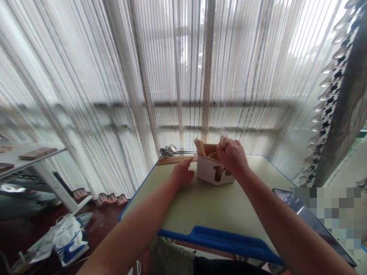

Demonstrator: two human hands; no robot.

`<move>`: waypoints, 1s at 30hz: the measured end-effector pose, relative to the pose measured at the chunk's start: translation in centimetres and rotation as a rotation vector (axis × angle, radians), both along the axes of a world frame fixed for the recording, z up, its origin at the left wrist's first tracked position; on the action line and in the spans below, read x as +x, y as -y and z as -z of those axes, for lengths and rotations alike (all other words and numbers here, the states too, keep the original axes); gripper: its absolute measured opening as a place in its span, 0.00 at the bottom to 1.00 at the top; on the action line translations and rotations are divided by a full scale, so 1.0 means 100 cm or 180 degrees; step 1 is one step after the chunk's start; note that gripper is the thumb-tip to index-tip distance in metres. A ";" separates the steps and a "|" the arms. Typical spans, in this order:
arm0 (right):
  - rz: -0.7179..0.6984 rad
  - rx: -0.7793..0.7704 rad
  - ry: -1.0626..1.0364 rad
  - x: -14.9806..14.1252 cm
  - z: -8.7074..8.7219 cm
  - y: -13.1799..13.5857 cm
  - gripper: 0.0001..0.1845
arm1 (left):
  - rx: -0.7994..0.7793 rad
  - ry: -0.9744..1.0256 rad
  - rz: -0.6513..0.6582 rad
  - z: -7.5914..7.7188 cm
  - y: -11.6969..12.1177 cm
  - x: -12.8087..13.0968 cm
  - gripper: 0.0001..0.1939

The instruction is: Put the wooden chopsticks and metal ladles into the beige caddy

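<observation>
A white cutlery holder (210, 171) with brown cut-out shapes stands at the far middle of a pale green table (206, 206). Wooden chopsticks (200, 146) stick up from its left compartment. My right hand (231, 156) is closed above the holder, gripping a clear utensil handle (223, 137) that points upward. My left hand (182, 172) rests on the table just left of the holder, fingers reaching toward a row of chopsticks (175, 160) lying flat. Metal spoons (172, 150) lie beyond them at the table's far edge.
The table has a blue rim (223, 240). A dark phone or tablet (304, 214) lies at the right edge. Sheer curtains hang behind. A white shelf (34, 156) stands to the left, with a white and blue bag (67, 238) on the floor.
</observation>
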State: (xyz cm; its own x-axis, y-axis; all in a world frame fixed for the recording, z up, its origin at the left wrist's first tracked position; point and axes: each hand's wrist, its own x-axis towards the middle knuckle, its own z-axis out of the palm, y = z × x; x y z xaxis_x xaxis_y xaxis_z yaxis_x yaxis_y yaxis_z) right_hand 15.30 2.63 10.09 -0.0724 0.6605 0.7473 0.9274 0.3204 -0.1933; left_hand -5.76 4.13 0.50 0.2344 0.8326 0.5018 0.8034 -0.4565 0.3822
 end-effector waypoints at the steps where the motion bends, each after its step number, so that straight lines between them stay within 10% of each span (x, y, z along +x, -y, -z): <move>1: -0.0065 -0.0096 0.0162 -0.002 -0.002 0.000 0.11 | 0.0012 -0.0022 -0.0037 0.000 -0.001 -0.001 0.30; 7: -0.0281 -0.0368 0.0181 -0.015 0.004 0.001 0.15 | -0.0106 -0.0226 -0.0380 0.002 -0.006 -0.002 0.17; 11: -0.0264 0.0838 -0.0486 -0.020 0.017 0.017 0.27 | -0.0292 -0.0694 -0.0768 -0.001 -0.013 -0.011 0.14; 14: -0.1111 0.1663 -0.0317 -0.036 0.033 0.038 0.21 | -0.0436 -0.0994 -0.1248 -0.007 -0.019 -0.032 0.11; 17: -0.1905 0.0718 0.0137 -0.067 0.055 0.046 0.15 | -0.0123 -0.0592 -0.1699 -0.011 -0.024 -0.064 0.11; 21: -0.1055 -0.1318 0.0214 -0.113 0.086 0.016 0.23 | 0.0863 0.0534 -0.2567 -0.005 -0.033 -0.102 0.15; 30: -0.0785 -0.1774 0.0530 -0.153 0.115 -0.053 0.30 | 0.0350 0.0863 -0.2586 0.011 -0.047 -0.112 0.18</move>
